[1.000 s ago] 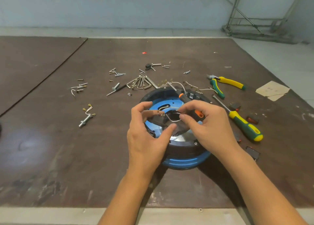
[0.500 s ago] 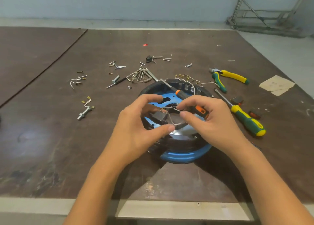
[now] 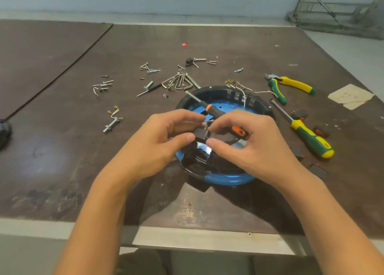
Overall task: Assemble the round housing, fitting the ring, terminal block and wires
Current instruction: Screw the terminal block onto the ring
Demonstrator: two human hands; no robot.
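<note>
hands are sitting closer together than before, over the round housing (image 3: pixel 228 179) on the bench (image 3: pixel 62 150). left hand (image 3: pixel 162 144) is pinching the terminal block (image 3: pixel 199 133); right hand (image 3: pixel 251 148) is pinching a wire (image 3: pixel 207 122) at its twelve o'clock. wiring seems underway; next, seating that end squarely.

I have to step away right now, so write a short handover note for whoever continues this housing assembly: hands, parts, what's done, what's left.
Left hand pinches the small black terminal block above the round blue housing. Right hand pinches a thin white wire at the block; the orange-and-black screwdriver lies under its fingers.
Done: the black plastic ring seems to sit on the housing.
Left: seat the block, connect the brass-tipped wires lying beyond the far rim.
</note>
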